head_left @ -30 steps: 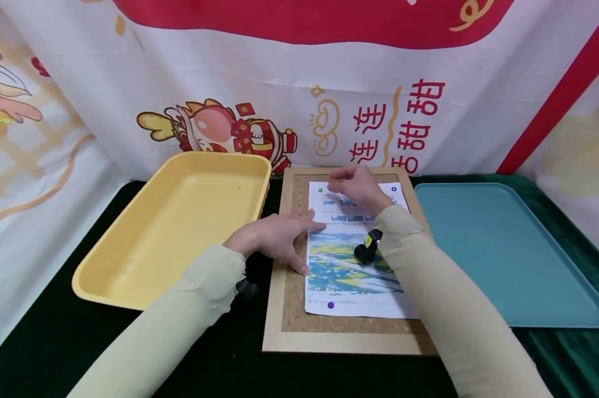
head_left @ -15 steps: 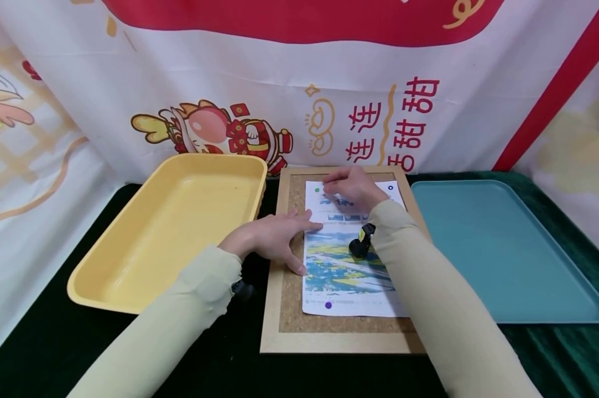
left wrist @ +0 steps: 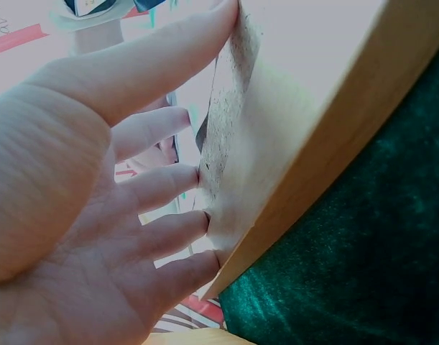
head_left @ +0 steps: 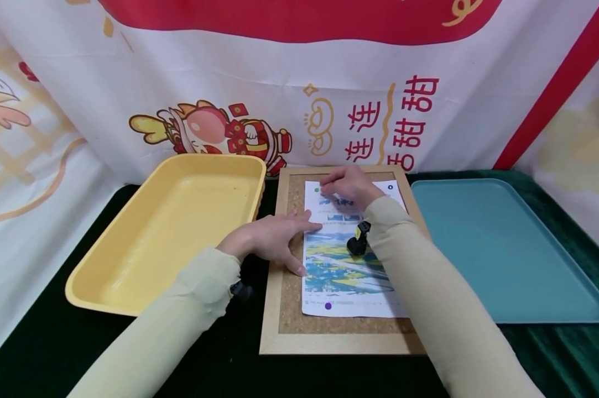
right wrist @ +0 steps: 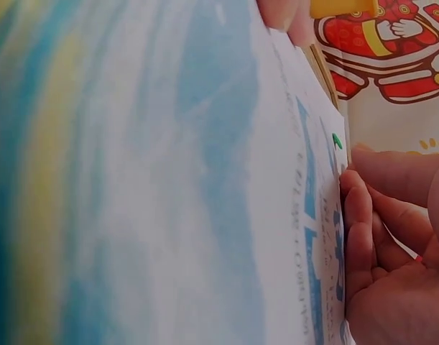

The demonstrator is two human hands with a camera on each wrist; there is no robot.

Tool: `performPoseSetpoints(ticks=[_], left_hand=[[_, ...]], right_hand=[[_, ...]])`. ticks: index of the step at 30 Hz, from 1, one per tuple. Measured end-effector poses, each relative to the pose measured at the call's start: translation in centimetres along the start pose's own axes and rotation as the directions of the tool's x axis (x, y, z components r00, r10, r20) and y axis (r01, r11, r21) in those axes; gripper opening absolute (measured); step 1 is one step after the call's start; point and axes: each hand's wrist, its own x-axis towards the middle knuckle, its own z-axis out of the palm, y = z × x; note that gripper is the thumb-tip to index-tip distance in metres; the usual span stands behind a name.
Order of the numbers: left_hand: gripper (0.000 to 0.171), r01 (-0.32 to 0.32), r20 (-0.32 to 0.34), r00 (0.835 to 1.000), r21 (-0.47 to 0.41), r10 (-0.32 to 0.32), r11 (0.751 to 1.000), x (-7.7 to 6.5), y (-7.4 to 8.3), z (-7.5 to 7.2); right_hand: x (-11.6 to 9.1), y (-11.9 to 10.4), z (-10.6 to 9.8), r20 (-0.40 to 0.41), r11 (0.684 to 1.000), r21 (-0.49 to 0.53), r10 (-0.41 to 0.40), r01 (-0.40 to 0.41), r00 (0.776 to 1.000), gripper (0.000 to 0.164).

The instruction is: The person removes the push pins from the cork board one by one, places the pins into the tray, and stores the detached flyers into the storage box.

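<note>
The right hand (head_left: pixel 351 188), in the upper middle of the head view, is curling its fingers (right wrist: pixel 363 230) narrow, the tips bunched beside the green pin (head_left: pixel 317 189) at the upper left corner of the printed sheet (head_left: pixel 346 265); whether they are actually pinching the pin cannot be told. The left hand (head_left: pixel 274 237), left of centre, is lying flat with fingers (left wrist: pixel 158 187) spread and straight, the tips pressing the sheet's left edge onto the cork board (head_left: pixel 289 309). The sheet is lying on that board, between the yellow tray (head_left: pixel 130 276) on the left and the teal tray (head_left: pixel 553 309) on the right, with a purple pin (head_left: pixel 328 305) showing near its lower edge. It looks thin, light, floppy and easy to tear, so it is probably best taken by a free corner. The pin is small and likely slippery: a fingertip pinch on its head should suit.
</note>
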Motion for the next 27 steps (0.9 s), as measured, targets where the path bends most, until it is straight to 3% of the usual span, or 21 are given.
performPoseSetpoints(ticks=[10,27], left_hand=[[0.096,-0.007,0.000,1.000,0.013,0.007,1.000,0.3,0.0,0.1],[0.096,-0.012,-0.003,1.000,0.010,0.012,1.000,0.1,0.1,0.0]], right_hand=[[0.2,-0.3,0.5,-0.044,0.999,-0.046,-0.009,0.007,0.999,0.027],[0.6,-1.0,1.2,-0.100,0.995,-0.089,0.041,-0.050,0.994,0.022]])
